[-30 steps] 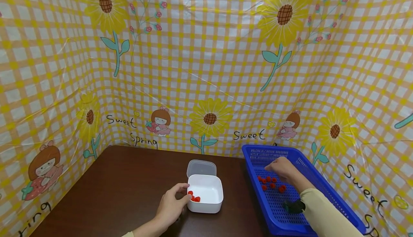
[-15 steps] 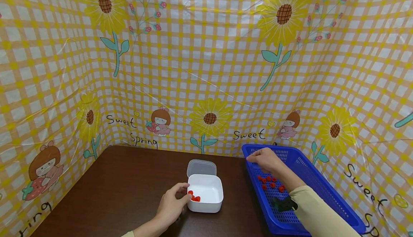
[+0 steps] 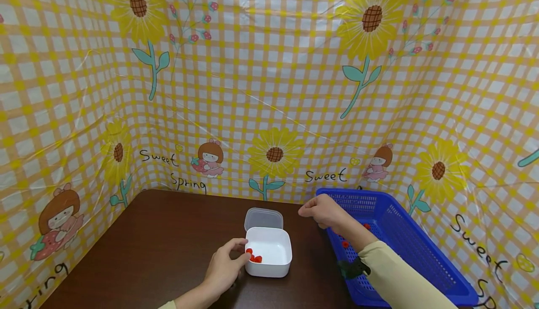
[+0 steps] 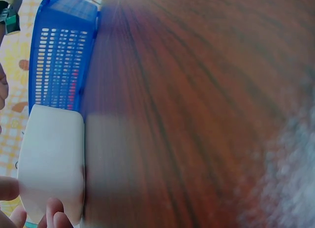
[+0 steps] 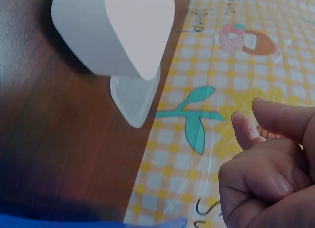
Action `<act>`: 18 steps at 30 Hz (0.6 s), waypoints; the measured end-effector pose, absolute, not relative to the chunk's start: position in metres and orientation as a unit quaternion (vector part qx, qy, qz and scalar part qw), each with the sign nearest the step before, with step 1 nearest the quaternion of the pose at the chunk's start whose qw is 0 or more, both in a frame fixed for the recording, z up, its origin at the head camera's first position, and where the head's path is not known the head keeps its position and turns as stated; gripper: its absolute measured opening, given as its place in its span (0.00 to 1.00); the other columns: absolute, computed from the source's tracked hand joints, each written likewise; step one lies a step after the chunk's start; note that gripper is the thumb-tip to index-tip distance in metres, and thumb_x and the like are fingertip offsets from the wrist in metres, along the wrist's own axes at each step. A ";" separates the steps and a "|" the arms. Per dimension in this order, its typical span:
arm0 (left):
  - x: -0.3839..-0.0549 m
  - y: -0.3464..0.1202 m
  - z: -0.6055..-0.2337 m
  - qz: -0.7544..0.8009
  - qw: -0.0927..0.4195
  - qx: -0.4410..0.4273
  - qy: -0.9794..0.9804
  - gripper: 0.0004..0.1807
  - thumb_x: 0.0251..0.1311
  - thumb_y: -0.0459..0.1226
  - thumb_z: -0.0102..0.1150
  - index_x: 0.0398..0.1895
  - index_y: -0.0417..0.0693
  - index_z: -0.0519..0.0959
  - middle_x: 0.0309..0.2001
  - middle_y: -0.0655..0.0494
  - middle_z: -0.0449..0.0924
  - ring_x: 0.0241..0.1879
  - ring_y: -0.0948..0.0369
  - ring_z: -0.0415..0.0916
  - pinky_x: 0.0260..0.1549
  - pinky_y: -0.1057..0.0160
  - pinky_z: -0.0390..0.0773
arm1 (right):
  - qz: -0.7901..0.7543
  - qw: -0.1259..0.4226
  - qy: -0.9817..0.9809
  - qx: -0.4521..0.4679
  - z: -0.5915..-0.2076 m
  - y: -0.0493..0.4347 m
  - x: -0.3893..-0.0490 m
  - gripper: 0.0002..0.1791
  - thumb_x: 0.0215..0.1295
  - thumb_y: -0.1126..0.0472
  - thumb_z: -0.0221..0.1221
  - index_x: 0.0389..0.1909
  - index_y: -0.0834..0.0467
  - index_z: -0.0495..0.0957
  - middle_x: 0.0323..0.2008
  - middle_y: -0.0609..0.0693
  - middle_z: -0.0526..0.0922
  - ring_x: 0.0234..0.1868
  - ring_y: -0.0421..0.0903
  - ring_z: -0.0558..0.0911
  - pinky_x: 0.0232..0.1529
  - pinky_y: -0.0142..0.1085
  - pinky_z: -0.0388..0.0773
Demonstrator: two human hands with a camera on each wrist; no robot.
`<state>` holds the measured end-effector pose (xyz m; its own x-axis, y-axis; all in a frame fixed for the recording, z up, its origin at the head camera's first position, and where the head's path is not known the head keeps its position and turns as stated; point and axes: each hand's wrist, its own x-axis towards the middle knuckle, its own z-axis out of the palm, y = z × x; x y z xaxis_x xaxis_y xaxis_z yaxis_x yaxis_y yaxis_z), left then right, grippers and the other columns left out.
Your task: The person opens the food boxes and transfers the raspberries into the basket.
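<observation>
My left hand point(image 3: 225, 263) holds the left side of a white square box point(image 3: 278, 257), thumb and fingers curled at its edge. Several small red berries, which look like raspberries point(image 3: 258, 259), lie in the box's left corner. My right hand point(image 3: 324, 211) hovers between the box and a blue basket point(image 3: 429, 243), fingers curled. In the right wrist view, the right hand point(image 5: 270, 164) has thumb and forefinger close together, and no berry shows between them; anything behind the fingertips is hidden. More red berries point(image 3: 345, 244) lie in the basket, partly covered by the right forearm.
Behind the box lies a translucent lid point(image 3: 263, 218) on the dark brown table point(image 3: 177, 234). A checked sunflower cloth point(image 3: 269, 89) stands around the table's back and sides. A dark strap point(image 3: 353, 268) sits on the right wrist.
My right hand has moved left, from over the basket to beyond its left rim. My left hand, the box and the berries inside it have stayed in place.
</observation>
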<state>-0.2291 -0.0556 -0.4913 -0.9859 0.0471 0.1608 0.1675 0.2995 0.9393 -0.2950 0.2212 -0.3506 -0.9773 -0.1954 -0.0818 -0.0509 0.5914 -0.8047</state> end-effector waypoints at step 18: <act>-0.228 -0.056 -0.490 -0.598 0.038 -0.062 -0.798 0.17 0.63 0.39 0.66 0.55 0.54 0.80 0.46 0.50 0.81 0.18 0.59 0.75 0.13 0.63 0.72 | -0.399 0.119 0.903 -0.109 -0.374 0.166 -0.296 0.06 0.64 0.65 0.64 0.35 0.63 0.88 0.09 0.42 0.53 0.13 0.38 0.47 0.14 0.30 0.48</act>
<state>-0.2283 -0.0556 -0.4905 -0.9894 0.0544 0.1348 0.1447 0.2770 0.9499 -0.2962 0.1664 -0.3736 -0.9482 -0.2908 -0.1278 -0.1010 0.6575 -0.7467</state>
